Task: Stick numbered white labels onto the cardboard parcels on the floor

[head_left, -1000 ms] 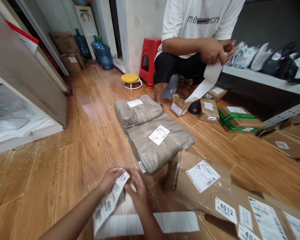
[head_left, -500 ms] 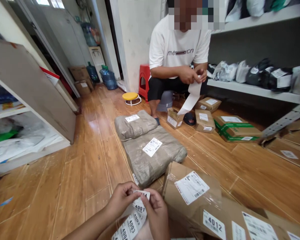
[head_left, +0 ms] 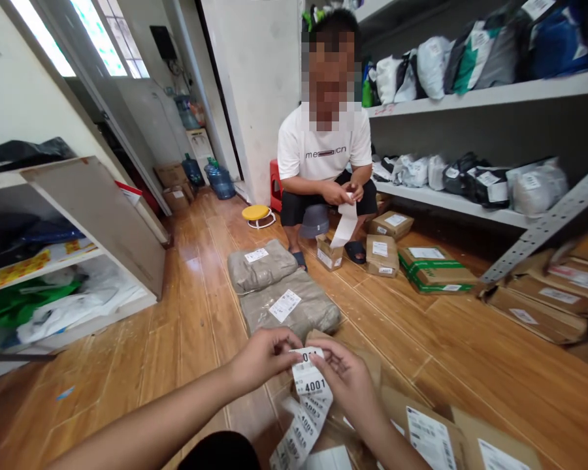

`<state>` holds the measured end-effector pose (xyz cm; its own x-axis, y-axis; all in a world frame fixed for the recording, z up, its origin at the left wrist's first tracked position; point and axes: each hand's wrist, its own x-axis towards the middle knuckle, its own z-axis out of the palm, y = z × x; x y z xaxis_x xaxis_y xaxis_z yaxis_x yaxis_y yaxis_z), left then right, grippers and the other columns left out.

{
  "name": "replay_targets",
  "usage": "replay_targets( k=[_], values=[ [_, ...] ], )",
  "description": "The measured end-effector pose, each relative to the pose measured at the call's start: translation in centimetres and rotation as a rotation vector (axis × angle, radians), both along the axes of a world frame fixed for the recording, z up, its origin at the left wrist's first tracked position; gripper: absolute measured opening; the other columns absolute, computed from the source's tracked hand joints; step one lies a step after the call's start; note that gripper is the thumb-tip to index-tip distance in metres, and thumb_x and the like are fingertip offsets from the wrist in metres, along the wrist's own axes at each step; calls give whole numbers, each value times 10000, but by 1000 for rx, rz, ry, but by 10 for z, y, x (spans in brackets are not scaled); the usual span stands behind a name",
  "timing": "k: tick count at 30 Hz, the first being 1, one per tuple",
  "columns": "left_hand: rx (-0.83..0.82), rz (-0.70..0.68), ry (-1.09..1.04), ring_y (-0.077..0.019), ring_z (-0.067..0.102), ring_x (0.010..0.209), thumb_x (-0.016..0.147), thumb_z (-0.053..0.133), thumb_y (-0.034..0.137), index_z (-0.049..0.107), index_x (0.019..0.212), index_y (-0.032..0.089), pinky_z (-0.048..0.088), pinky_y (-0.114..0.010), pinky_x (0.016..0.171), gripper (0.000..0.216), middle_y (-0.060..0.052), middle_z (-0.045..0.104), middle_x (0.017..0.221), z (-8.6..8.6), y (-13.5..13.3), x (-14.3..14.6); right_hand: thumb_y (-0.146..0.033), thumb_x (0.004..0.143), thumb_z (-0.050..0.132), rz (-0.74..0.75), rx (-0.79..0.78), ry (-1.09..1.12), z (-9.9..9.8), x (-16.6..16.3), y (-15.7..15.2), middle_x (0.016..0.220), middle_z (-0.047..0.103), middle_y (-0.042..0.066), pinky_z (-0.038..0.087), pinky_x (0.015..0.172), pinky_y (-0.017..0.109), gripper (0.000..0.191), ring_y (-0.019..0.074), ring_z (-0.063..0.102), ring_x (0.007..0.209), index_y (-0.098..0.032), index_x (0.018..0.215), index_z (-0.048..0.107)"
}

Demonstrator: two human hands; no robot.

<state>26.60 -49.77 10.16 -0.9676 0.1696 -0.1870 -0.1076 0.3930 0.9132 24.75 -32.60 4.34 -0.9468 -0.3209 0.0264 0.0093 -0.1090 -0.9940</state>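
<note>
A long strip of white number labels point(head_left: 315, 385), printed with 4001 and other numbers, hangs down between my hands. My left hand point(head_left: 269, 359) pinches its top end from the left. My right hand point(head_left: 345, 375) grips the same end from the right, thumb on the front. The lower part of the strip curls toward my lap. Behind my hands lie two grey wrapped parcels point(head_left: 279, 333) with white labels. Below my right hand are brown cardboard boxes point(head_left: 396, 398) carrying shipping labels, partly hidden by my forearm.
Opposite me a seated person point(head_left: 326, 156) holds a white paper strip point(head_left: 345, 222) over a small open box point(head_left: 329, 253). A green-taped box point(head_left: 436, 271) lies right of them. Shelves point(head_left: 490, 91) with bagged parcels line the right; a low cabinet point(head_left: 98, 222) stands left. A yellow stool point(head_left: 255, 213) is farther back.
My view has lifted, showing more of the shelves and the person. My hands appear farther right, still pinching the label strip, and more of its length shows.
</note>
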Motion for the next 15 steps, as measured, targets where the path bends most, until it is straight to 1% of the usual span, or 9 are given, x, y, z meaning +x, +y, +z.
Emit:
replay_targets(
  k=[2,3,5,6,7,9,11,13,15],
  values=[
    [-28,-44,56,-114,491,550,740,607,394,629,793,169,361,-224,534,232,13,575,589,10,4,-9,-404,723,640,-55,37,46,12,-2,4,886,686,94,500,665,313,296,229,626,773,-205,939,677],
    [-45,-62,108,-125,514,605,744,606,388,630,772,170,372,-226,560,221,-3,596,642,9,3,-15,-402,725,640,-92,41,57,13,-5,2,821,679,77,496,637,301,353,211,618,719,-212,1022,651],
    [-30,-65,185,-141,534,700,731,625,383,634,718,167,385,-228,605,217,-30,617,739,-5,-5,-29,-384,723,653,-135,6,39,5,-10,-7,701,645,25,483,592,280,554,179,589,623,-235,1235,505],
    [11,-54,181,-143,533,709,716,640,391,631,703,163,387,-231,612,228,-34,615,747,-16,-12,-36,-376,716,663,-128,-26,12,-4,-13,-16,687,636,12,482,597,279,623,174,586,616,-241,1284,445],
    [62,-37,148,-140,524,683,698,654,406,627,696,158,384,-234,603,249,-31,605,717,-31,-21,-43,-375,709,671,-98,-56,-27,-15,-15,-25,703,643,15,484,613,285,629,179,594,638,-239,1281,447],
    [138,-2,57,-123,489,601,670,668,438,622,693,151,372,-234,569,291,-11,569,635,-61,-42,-55,-407,697,672,-37,-83,-135,-43,-18,-50,748,670,49,484,624,299,474,199,610,676,-211,1121,589],
    [124,0,46,-118,476,604,658,679,429,634,682,147,359,-229,564,287,-10,557,645,-89,-67,-62,-473,677,662,-76,-52,-241,-71,-19,-80,655,665,51,456,539,280,362,190,585,580,-179,887,679],
    [105,22,35,-106,452,591,669,675,389,644,672,142,334,-220,549,249,1,531,624,-112,-91,-66,-538,640,659,-199,4,-329,-95,-18,-111,532,620,19,394,451,249,391,155,519,467,-169,769,683],
    [154,62,-43,-92,421,555,681,658,363,639,680,132,313,-215,532,231,20,505,578,-130,-113,-69,-590,606,654,-298,59,-404,-113,-17,-139,464,570,-8,352,415,230,434,130,466,424,-163,685,662]
  ],
)
